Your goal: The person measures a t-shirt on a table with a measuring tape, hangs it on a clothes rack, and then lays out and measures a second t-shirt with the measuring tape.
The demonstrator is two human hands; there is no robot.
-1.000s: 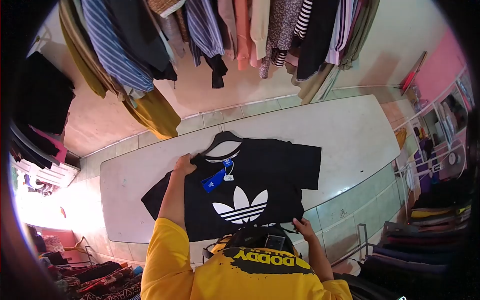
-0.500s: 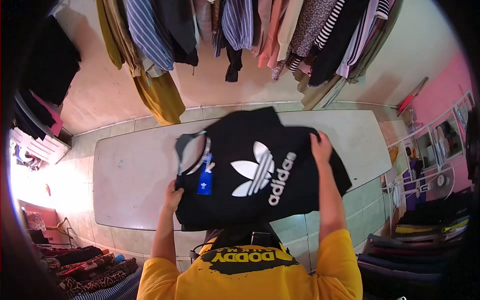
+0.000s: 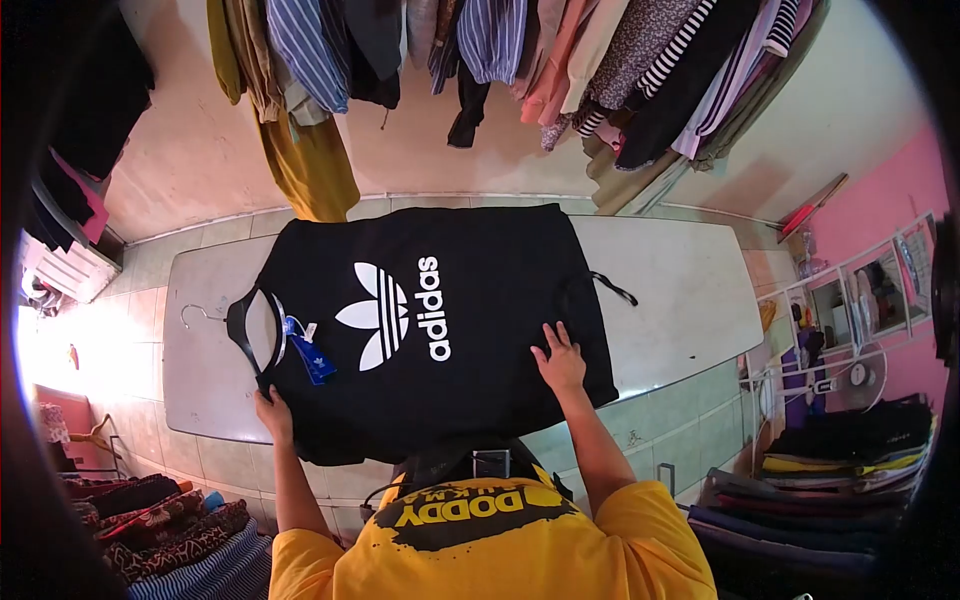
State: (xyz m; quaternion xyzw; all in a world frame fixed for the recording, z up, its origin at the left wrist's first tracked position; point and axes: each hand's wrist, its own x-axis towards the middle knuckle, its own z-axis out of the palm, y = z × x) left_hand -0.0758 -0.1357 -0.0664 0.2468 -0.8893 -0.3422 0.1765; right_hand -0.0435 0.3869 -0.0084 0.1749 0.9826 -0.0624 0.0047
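A black adidas T-shirt (image 3: 480, 330) with a white trefoil print lies spread over the white table, its neck to the left. A black hanger (image 3: 240, 322) sits in the neck opening, its metal hook (image 3: 200, 315) out on the tabletop. Blue tags (image 3: 312, 358) hang at the collar. At the near shoulder, my left hand (image 3: 274, 415) is closed on the shirt's edge beside the hanger's end. My right hand (image 3: 561, 358) rests flat with fingers spread on the lower part of the shirt. Beyond it, a black cord (image 3: 614, 288) sticks out past the hem.
The white table (image 3: 690, 290) spans the middle. Clothes (image 3: 490, 45) hang along the far wall, with a mustard garment (image 3: 310, 170) reaching lowest. Folded clothes are stacked at the lower left (image 3: 200, 545) and right (image 3: 800, 510). A white rack (image 3: 850, 270) stands at right.
The shirt has come down from my raised hands and moved left, now flat on the table. My right hand has let go of its far edge and lies open on the fabric.
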